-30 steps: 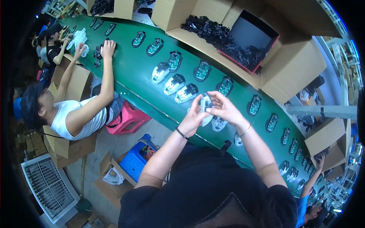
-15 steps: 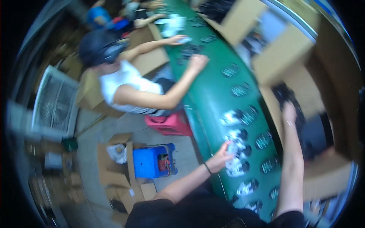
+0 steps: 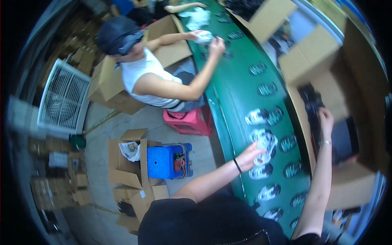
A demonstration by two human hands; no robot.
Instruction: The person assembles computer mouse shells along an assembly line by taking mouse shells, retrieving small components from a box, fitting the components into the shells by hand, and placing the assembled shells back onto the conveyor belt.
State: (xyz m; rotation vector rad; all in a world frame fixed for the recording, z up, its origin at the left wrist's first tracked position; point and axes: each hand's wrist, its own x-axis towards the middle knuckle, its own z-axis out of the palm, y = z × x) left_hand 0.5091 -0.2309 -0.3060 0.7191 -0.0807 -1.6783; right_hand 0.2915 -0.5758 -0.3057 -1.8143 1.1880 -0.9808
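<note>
My left hand (image 3: 248, 157) is closed on a pale, clear-plastic-wrapped bundle (image 3: 266, 146), held over the green conveyor belt (image 3: 228, 98). Its contents are blurred. My right hand (image 3: 325, 119) reaches into a large open carton (image 3: 335, 87) at the right, its fingers pinched together against black goods (image 3: 311, 100) along the near wall. What those fingers grip is hidden. Close to my left hand lie a wrapped bundle (image 3: 260, 171) and a dark, oval bundle (image 3: 288, 143). Several more of both kinds are spread along the belt.
Across the belt a co-worker in a white top (image 3: 149, 77) handles a pale packet (image 3: 203, 36). A pink stool (image 3: 188, 121), a blue stool (image 3: 160, 162) and an open carton (image 3: 118, 163) stand on the floor at left. A white fan (image 3: 63, 102) is farther left.
My left hand has raised the wrapped bundle slightly up and right. My right hand's fingers have shifted toward the near edge of the black goods. The co-worker has brought both hands together at the packet.
</note>
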